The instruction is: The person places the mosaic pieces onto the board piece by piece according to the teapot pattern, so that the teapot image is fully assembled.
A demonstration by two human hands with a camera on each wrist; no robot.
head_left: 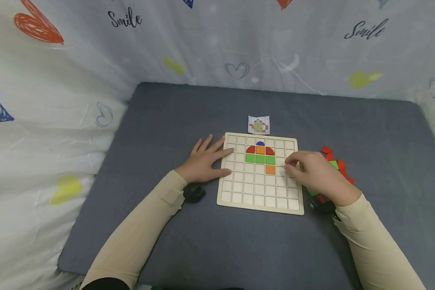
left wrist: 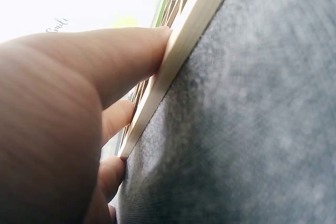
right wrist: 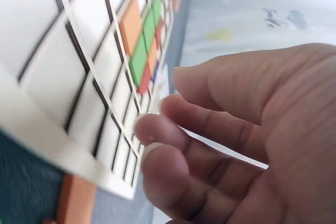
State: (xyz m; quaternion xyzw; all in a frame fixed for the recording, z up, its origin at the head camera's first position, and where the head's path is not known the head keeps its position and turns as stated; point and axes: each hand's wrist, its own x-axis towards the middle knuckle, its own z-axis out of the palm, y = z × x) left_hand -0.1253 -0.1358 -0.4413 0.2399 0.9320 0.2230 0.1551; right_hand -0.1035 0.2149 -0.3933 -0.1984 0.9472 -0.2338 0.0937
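A wooden grid board (head_left: 239, 204) lies on the table. Near its top sits a blue half-round piece (head_left: 260, 143), above an orange square (head_left: 260, 150) between two curved red pieces (head_left: 251, 150). Below runs a row of three green squares (head_left: 260, 159), with another orange square (head_left: 270, 169) under its right end. My left hand (head_left: 204, 163) rests on the board's left edge, fingers spread. Over the right side of the board hovers my right hand (head_left: 317, 171), fingers loosely bent; in the right wrist view a gap shows between thumb and fingertips, and no piece is visible there.
A small printed card (head_left: 259, 125) with a coloured pattern lies just behind the board. Right of the board, loose red pieces (head_left: 342, 164) and green pieces (head_left: 311, 192) are scattered, partly hidden by the right hand. A white printed curtain (head_left: 210, 48) hangs behind the grey table (head_left: 188, 245).
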